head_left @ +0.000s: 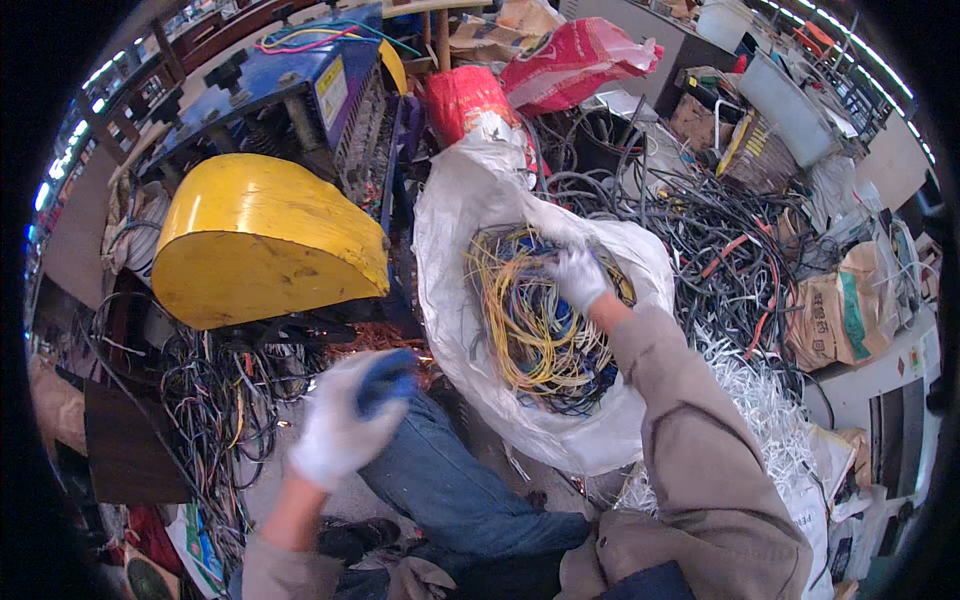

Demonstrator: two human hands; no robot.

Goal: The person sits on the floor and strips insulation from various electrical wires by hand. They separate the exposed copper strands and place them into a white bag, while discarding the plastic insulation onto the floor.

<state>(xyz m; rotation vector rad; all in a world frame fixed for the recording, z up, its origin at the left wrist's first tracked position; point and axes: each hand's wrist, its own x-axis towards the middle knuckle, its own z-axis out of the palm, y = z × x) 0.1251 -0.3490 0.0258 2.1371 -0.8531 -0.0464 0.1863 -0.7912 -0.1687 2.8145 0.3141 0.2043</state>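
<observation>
In front of me to the right stands a white woven sack (440,290), its mouth wide and rolled back. Tangled wires (525,330), mostly yellow with some grey and blue ones, fill it. My right hand (582,280), in a white glove, reaches into the sack over the wires; its fingertips blur into them, and their grip is unclear. My left hand (345,415), also gloved in white, hovers beside my left knee, smeared by motion. Its thumb stands apart from the fingers. A blue patch shows on its inner side, perhaps the glove's coating; I make out no separate object there.
A blue machine (300,100) with a rounded yellow guard (265,240) occupies the left. Below it lie tangled cables (215,400). Black cables (720,230) heap up beyond the sack, near white shredded strips (755,400). A red sack (575,65) lies behind.
</observation>
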